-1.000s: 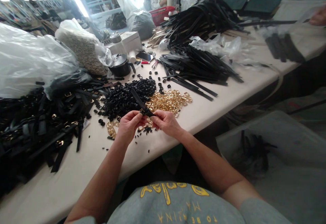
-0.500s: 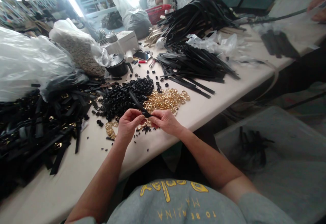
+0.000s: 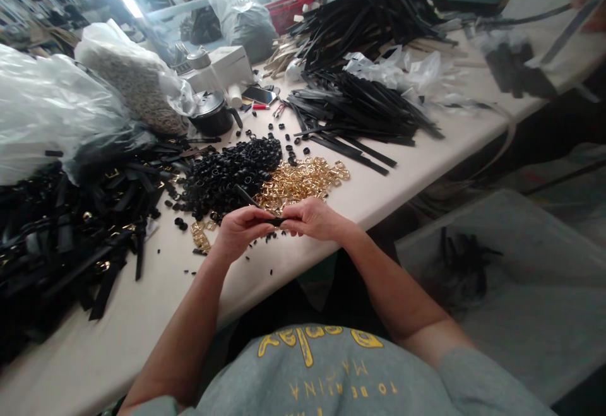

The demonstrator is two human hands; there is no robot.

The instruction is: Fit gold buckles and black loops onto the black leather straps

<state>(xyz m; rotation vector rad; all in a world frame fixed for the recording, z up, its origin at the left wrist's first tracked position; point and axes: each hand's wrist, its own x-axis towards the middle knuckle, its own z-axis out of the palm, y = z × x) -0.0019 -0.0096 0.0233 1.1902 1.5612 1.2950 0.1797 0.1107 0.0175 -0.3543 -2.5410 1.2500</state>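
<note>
From my remote seat I see, at far left, a heap of black straps with gold buckles (image 3: 71, 233) on the table. Next lie black loops (image 3: 227, 173); nearer me, the left hand (image 3: 241, 230) pinches a black strap (image 3: 274, 221), which spans the gap between both hands. Behind it are loose gold buckles (image 3: 303, 182). The right hand (image 3: 315, 219) pinches the strap too. Farther right, black strips (image 3: 360, 103) lie piled.

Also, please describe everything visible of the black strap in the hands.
The black strap looks narrow, smooth and leather-like. The left hand and right hand pinch it between them; a free end slants up beyond the left hand, towards the pile of black loops. The grip hides the rest, including any fittings.
</note>
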